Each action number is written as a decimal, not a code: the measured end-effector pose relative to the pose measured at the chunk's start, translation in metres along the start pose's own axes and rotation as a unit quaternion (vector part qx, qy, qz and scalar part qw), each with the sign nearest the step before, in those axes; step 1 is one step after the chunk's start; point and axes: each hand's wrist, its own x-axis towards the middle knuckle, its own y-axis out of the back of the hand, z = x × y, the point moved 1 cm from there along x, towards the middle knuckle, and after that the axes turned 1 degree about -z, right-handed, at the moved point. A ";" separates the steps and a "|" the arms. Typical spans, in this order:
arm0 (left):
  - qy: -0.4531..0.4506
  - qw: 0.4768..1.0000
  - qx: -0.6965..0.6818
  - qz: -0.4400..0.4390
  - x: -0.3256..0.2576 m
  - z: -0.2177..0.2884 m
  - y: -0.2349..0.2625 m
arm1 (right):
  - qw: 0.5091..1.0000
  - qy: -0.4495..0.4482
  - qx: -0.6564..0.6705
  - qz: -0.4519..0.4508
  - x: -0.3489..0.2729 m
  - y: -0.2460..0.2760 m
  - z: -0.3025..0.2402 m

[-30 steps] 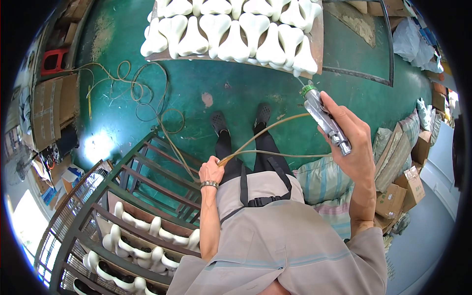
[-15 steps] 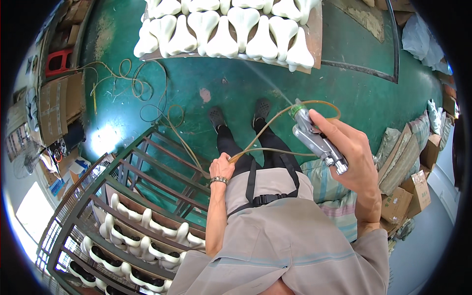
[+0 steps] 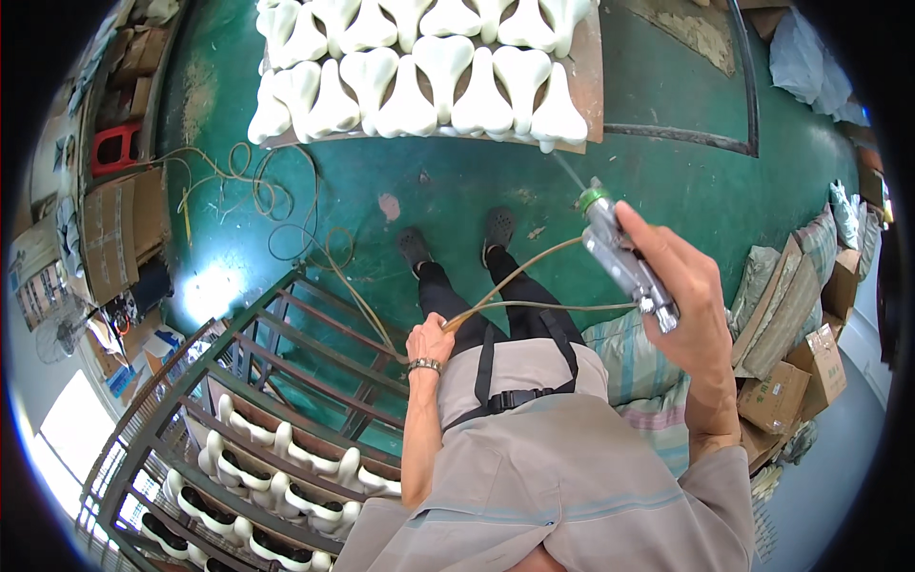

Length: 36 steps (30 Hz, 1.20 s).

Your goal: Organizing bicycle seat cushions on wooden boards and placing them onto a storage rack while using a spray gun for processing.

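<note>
My right hand (image 3: 688,296) grips a silver spray gun (image 3: 624,262) with a green ring near its nozzle. From the nozzle a thin mist streams up and left toward the white pieces. Closed around a yellowish hose (image 3: 519,307) at waist height is my left hand (image 3: 429,341), with a band on its wrist. Two lengths of the hose run from there to the gun. Ahead of me, glossy white bone-shaped pieces (image 3: 441,76) lie side by side in rows on a brown board (image 3: 589,86). The gun is apart from them.
To my left stands a dark metal rack (image 3: 257,377) holding more white pieces (image 3: 315,500). Loose hose coils (image 3: 272,195) lie on the green floor. Cardboard boxes (image 3: 774,398) and striped sacks (image 3: 629,357) are piled at right. A red stool (image 3: 116,148) is far left.
The board of white pieces sits a little lower and further left in view. The gun has turned to point more upward, its mist now ending near the right front corner. My left hand stays put.
</note>
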 end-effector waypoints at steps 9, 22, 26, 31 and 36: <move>-0.007 1.000 -0.004 0.018 -0.004 0.022 -0.015 | 0.998 0.010 0.000 -0.055 -0.003 0.013 0.017; -0.006 1.000 -0.001 0.004 -0.020 0.023 -0.036 | 1.000 0.002 0.013 -0.014 -0.036 0.032 0.016; -0.021 1.000 0.004 -0.003 -0.020 0.019 -0.035 | 0.993 -0.007 -0.009 -0.115 -0.053 0.033 0.013; -0.043 0.998 0.034 -0.003 -0.028 0.007 -0.037 | 0.999 -0.051 -0.013 -0.010 -0.075 0.029 0.007; -0.064 0.997 0.040 -0.009 -0.032 -0.011 -0.040 | 0.998 -0.055 -0.014 0.020 -0.096 0.018 -0.010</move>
